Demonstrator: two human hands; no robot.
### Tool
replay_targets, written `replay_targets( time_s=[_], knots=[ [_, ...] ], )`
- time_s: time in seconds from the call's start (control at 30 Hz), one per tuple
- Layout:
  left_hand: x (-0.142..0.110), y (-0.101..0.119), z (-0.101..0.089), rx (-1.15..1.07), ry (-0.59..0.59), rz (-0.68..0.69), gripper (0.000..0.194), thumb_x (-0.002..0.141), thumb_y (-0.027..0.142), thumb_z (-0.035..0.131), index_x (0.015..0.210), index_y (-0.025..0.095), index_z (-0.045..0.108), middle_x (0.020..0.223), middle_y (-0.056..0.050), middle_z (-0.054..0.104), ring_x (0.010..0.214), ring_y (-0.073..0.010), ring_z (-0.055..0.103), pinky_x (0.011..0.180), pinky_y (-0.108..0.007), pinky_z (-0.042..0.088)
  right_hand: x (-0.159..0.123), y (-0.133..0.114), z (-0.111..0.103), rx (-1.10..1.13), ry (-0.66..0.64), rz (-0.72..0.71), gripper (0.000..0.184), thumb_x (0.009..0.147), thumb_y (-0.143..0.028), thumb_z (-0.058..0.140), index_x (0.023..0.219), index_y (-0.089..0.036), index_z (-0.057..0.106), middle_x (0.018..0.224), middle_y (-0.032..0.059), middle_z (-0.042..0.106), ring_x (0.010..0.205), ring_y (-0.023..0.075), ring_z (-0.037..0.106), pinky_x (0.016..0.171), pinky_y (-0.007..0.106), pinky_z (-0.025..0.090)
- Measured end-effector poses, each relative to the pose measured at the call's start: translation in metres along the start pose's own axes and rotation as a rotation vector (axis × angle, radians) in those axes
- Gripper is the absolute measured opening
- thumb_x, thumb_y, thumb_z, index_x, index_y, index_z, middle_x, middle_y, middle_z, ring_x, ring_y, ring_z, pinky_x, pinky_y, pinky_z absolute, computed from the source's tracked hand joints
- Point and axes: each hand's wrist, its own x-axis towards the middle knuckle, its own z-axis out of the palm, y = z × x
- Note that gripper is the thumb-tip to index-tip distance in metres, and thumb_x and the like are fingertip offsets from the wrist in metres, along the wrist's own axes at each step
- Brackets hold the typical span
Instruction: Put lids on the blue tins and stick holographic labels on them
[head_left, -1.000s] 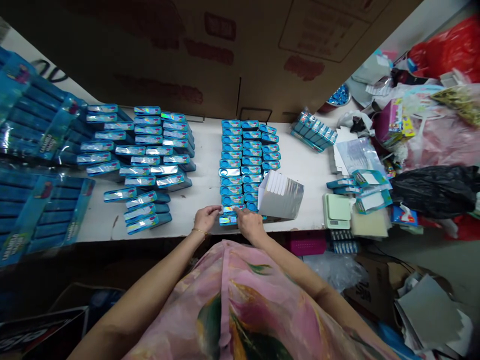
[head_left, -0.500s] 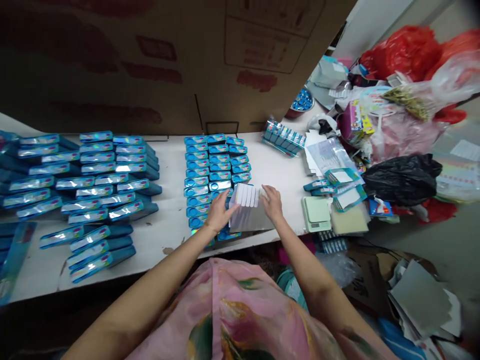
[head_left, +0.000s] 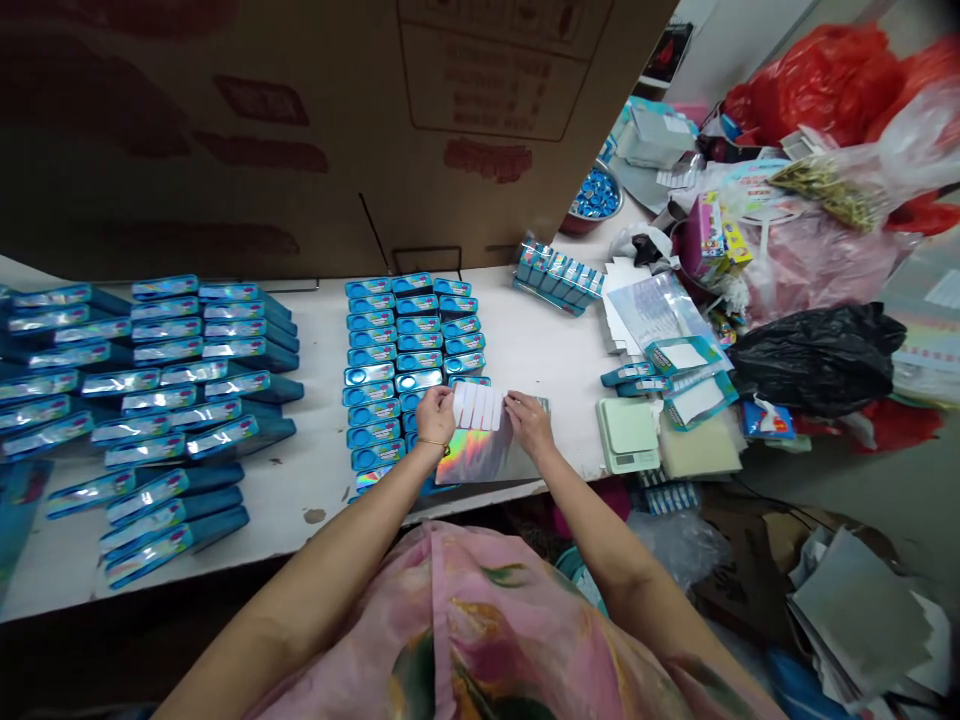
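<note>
Between my hands is a small white sheet with a row of pale strips (head_left: 478,407), which look like stickers. My left hand (head_left: 436,417) pinches its left edge, and my right hand (head_left: 529,422) pinches the upper right corner. Under the sheet lies a shiny silver rainbow-reflecting sheet (head_left: 480,463) at the table's front edge. Just left of it stand columns of blue boxes (head_left: 373,390) with round marks on their upward faces; my left hand covers part of the nearest ones.
Many more blue packages (head_left: 165,400) stand in rows at left. A large cardboard box (head_left: 315,150) walls off the back. At right are a pale green scale (head_left: 628,430), a plastic-wrapped pack (head_left: 559,275), a bowl of blue pieces (head_left: 596,195) and a black bag (head_left: 817,350).
The strip sheet has come down flatter over the silver sheet, and my right hand has moved in to grip its right side. The whole view has shifted slightly.
</note>
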Motion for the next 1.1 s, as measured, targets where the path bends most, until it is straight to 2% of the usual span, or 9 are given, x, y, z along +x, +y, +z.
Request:
replay_targets(
  time_s=[0.17,0.3,0.37,0.5,0.63,0.73,0.9,1.0,1.1],
  knots=[
    [0.006,-0.001,-0.010,0.161,0.087,0.056,0.010,0.070,0.025,0.044,0.073,0.019,0.052,0.072,-0.003,0.058,0.069,-0.0168,0.054,0.065,-0.027,0.039,0.002,-0.015,-0.029,-0.011,-0.039,-0.072,0.019,0.082,-0.020,0.045,0.083,-0.018,0.064,0.102,0.0068,0.059,0.097,0.0169,0.050,0.086,0.031,0.040],
    [0.008,0.000,-0.013,0.248,0.082,0.101,0.012,0.072,0.025,0.044,0.074,0.019,0.054,0.074,-0.004,0.059,0.071,-0.0185,0.054,0.067,-0.028,0.038,0.000,-0.035,-0.066,-0.006,-0.121,-0.144,0.021,0.083,-0.018,0.041,0.090,-0.017,0.061,0.095,0.0069,0.059,0.091,0.0164,0.052,0.082,0.029,0.041],
    [0.009,-0.001,-0.013,0.233,0.079,0.104,0.013,0.072,0.026,0.044,0.074,0.019,0.054,0.074,-0.004,0.059,0.071,-0.0185,0.054,0.066,-0.028,0.038,0.005,-0.040,-0.071,0.004,-0.086,-0.106,0.024,0.085,-0.019,0.039,0.096,-0.018,0.060,0.097,0.0064,0.058,0.093,0.0159,0.051,0.083,0.029,0.041],
    [0.010,-0.009,-0.011,0.168,0.078,0.078,0.012,0.071,0.026,0.045,0.073,0.019,0.054,0.073,-0.004,0.060,0.068,-0.0172,0.054,0.064,-0.027,0.039,0.027,-0.031,-0.037,-0.081,-0.069,-0.008,0.028,0.085,-0.020,0.040,0.107,-0.020,0.057,0.109,0.0058,0.056,0.098,0.0176,0.048,0.084,0.029,0.040],
    [0.011,-0.011,-0.009,0.143,0.082,0.046,0.011,0.071,0.024,0.045,0.073,0.019,0.054,0.074,-0.004,0.060,0.070,-0.0175,0.055,0.064,-0.027,0.040,0.037,-0.021,0.004,-0.169,-0.101,0.058,0.028,0.087,-0.021,0.037,0.101,-0.021,0.060,0.108,0.0039,0.058,0.097,0.0170,0.049,0.080,0.027,0.041],
    [0.010,-0.008,-0.009,0.164,0.091,0.051,0.011,0.071,0.023,0.044,0.074,0.019,0.054,0.074,-0.005,0.061,0.071,-0.0181,0.056,0.066,-0.028,0.040,0.030,-0.020,0.005,-0.228,-0.106,0.029,0.028,0.087,-0.018,0.035,0.097,-0.020,0.061,0.108,0.0048,0.058,0.096,0.0168,0.049,0.080,0.027,0.040],
    [0.007,0.000,-0.008,0.199,0.101,0.043,0.011,0.072,0.023,0.045,0.075,0.020,0.055,0.074,-0.004,0.061,0.072,-0.0188,0.056,0.067,-0.029,0.039,0.004,-0.038,-0.057,-0.234,-0.212,-0.091,0.019,0.083,-0.016,0.041,0.085,-0.017,0.060,0.101,0.0085,0.058,0.092,0.0184,0.051,0.080,0.030,0.039],
    [0.007,0.005,-0.010,0.196,0.066,0.036,0.013,0.072,0.024,0.045,0.078,0.019,0.057,0.077,-0.005,0.062,0.075,-0.0198,0.057,0.070,-0.030,0.040,-0.013,-0.055,-0.102,-0.050,-0.221,0.027,0.014,0.079,-0.018,0.044,0.080,-0.018,0.058,0.085,0.0052,0.059,0.077,0.0151,0.054,0.071,0.027,0.041],
    [0.001,0.012,-0.020,0.119,0.026,0.104,0.020,0.074,0.027,0.046,0.084,0.017,0.059,0.089,-0.008,0.062,0.087,-0.0210,0.055,0.077,-0.032,0.040,-0.018,-0.071,-0.120,0.290,-0.251,0.234,0.011,0.074,-0.025,0.048,0.074,-0.019,0.057,0.067,0.0001,0.057,0.060,0.0115,0.052,0.057,0.024,0.041]
  ],
)
